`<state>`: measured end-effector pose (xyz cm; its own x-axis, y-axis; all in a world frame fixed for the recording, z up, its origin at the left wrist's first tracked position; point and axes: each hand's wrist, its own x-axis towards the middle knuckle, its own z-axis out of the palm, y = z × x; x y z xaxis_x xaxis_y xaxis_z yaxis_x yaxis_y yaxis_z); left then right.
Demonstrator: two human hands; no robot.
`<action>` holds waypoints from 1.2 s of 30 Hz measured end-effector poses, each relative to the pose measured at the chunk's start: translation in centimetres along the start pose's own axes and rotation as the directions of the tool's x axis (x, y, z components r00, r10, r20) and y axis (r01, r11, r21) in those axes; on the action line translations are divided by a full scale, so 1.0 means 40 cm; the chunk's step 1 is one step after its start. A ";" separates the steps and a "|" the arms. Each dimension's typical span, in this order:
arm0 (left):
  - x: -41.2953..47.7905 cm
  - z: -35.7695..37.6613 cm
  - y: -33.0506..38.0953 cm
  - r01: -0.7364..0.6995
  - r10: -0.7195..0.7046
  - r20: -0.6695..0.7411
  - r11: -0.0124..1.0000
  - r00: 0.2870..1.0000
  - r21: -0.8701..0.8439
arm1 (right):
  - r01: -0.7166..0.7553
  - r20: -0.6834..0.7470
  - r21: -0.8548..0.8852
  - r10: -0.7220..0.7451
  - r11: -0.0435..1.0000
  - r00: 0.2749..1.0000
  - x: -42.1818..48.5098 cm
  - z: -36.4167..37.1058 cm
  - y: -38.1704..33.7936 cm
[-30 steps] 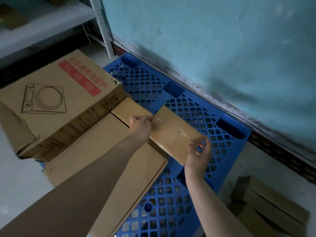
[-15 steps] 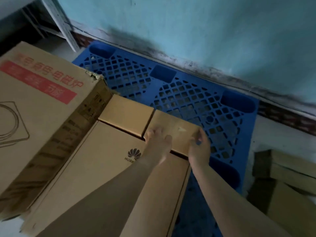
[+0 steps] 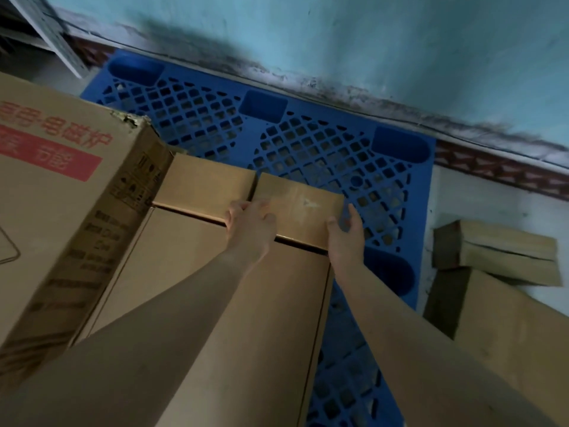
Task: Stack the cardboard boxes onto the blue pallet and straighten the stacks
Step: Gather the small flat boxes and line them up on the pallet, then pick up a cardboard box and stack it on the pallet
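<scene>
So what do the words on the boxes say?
"电磁炉": end of the red line on top of the big box; its start is cut off by the frame.
White characters on its red band: too blurred to read.
Black print down its side: too blurred.
The small boxes show no text.
</scene>
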<state>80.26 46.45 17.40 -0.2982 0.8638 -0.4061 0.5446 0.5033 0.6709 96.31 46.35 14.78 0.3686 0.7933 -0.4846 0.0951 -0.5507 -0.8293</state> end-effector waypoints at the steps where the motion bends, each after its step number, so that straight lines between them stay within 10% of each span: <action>1: -0.009 0.001 0.009 -0.009 0.008 -0.009 1.000 1.000 -0.022 | -0.007 -0.011 0.030 0.007 1.000 1.000 -0.009 -0.016 0.000; 11: -0.213 0.155 0.251 -0.072 0.156 0.150 0.887 0.976 -0.457 | 0.059 -0.025 0.260 -0.054 0.964 0.998 -0.093 -0.313 -0.029; 24: -0.582 0.677 0.563 -0.072 0.244 0.356 0.898 0.902 -0.433 | 0.034 -0.317 0.183 0.026 0.983 0.948 -0.039 -1.129 0.185; 36: -0.576 1.215 0.310 0.028 0.058 0.393 0.977 0.918 -0.210 | -0.095 -0.442 0.269 0.210 0.958 0.872 0.094 -1.391 0.715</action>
<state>132.00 31.76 4.92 0.0655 0.8137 -0.5776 0.3594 0.5207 0.7744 151.88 19.14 4.71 0.7498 0.4616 -0.4740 -0.1926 -0.5330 -0.8239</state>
